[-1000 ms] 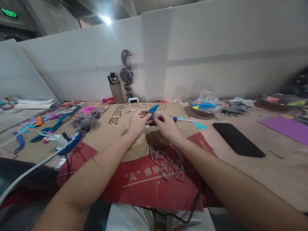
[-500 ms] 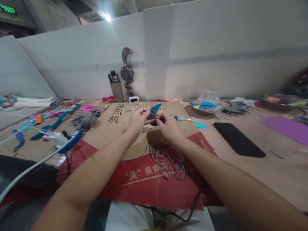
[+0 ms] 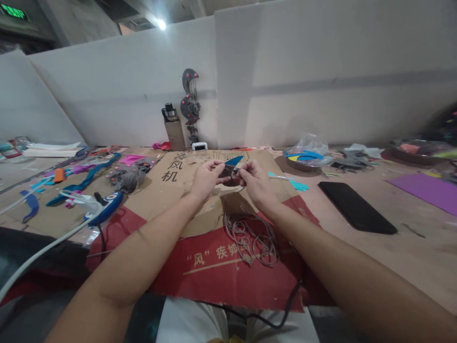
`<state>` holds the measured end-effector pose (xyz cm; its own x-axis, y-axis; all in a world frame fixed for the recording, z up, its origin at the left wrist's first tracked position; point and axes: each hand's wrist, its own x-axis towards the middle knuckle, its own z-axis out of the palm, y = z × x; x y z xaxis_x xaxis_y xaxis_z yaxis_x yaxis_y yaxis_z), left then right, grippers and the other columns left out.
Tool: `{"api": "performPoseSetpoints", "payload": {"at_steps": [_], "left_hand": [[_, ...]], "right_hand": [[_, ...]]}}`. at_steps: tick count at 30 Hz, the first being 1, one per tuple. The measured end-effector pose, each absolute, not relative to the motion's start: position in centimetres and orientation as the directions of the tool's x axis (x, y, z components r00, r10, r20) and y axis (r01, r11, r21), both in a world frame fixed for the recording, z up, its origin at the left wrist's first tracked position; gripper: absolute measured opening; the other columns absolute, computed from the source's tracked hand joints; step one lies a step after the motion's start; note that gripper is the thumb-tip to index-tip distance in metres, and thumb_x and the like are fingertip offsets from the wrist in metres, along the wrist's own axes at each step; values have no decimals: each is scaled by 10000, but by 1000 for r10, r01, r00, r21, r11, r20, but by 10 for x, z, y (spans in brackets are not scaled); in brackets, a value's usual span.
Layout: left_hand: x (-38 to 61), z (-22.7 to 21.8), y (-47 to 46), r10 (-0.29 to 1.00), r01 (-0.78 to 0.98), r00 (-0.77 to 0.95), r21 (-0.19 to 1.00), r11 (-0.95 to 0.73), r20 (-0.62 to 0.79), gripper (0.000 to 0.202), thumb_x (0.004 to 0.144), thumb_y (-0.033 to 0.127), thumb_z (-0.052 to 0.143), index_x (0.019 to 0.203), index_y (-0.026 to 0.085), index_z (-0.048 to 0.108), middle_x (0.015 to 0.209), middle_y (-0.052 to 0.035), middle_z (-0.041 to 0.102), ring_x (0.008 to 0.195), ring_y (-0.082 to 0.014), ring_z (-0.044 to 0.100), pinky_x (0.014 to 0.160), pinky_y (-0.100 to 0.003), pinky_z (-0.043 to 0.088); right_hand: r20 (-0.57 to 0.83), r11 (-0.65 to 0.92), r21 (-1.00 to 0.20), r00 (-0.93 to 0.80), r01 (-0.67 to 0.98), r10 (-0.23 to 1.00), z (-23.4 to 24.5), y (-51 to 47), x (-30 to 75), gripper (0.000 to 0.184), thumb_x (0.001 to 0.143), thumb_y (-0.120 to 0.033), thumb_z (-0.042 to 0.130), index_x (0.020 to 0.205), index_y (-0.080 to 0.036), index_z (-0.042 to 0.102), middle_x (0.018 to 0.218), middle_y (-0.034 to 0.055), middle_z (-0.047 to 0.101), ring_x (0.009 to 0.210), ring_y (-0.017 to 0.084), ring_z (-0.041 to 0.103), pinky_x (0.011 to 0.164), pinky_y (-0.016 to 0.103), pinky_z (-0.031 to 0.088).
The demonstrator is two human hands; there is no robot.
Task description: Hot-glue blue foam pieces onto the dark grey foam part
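Note:
My left hand (image 3: 206, 182) pinches a small pointed blue piece (image 3: 233, 160) with a dark part below it, held above the cardboard. Facing it, my right hand (image 3: 257, 185) has its fingertips closed at the piece's right side, where a thin strand seems to pass; the fingers partly hide this spot. Below the hands, a loose tangle of grey cord (image 3: 266, 252) lies on the flattened brown and red cardboard (image 3: 214, 281).
A black phone-like slab (image 3: 357, 207) and a purple sheet (image 3: 426, 192) lie at right. Left are a blue glue gun-like tool (image 3: 107, 209) with a white cable and grey yarn (image 3: 130, 178). A bottle (image 3: 174, 129) stands by the white partition (image 3: 303, 71).
My right hand has moved slightly right, away from the left hand, and its fingers have shifted at the piece. The blue piece has tilted lower. The view has shifted a little.

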<state>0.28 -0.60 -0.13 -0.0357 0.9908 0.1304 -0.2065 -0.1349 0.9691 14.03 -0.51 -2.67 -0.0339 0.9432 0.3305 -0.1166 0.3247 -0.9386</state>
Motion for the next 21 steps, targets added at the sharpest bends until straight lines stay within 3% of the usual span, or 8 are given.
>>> {"api": "performPoseSetpoints", "payload": {"at_steps": [4,10,21], "left_hand": [[5,0,-8,992,-189,-5,974,-126,127,47,840,136,598,797,142,617,676,6,597,625,-92,611,675,-287,601],[6,3,-11,993,-192,-3,975,-113,114,50,847,134,590,799,137,605,724,-11,618,663,-103,628,681,-292,600],[6,1,-9,996,-220,13,972,-87,92,68,846,138,598,778,140,601,770,-28,630,676,-117,643,674,-309,598]], "right_hand": [[266,268,-961,38,-65,963,-25,-1,143,119,743,-259,500,803,-248,398,662,-64,426,530,99,376,503,245,333],[343,323,-929,92,182,935,-18,-6,146,81,767,-270,545,824,-220,518,713,-21,497,639,131,447,588,289,367],[317,306,-946,106,108,942,-16,-8,145,170,777,-370,597,727,-213,556,622,-34,434,579,117,397,547,277,338]]}}
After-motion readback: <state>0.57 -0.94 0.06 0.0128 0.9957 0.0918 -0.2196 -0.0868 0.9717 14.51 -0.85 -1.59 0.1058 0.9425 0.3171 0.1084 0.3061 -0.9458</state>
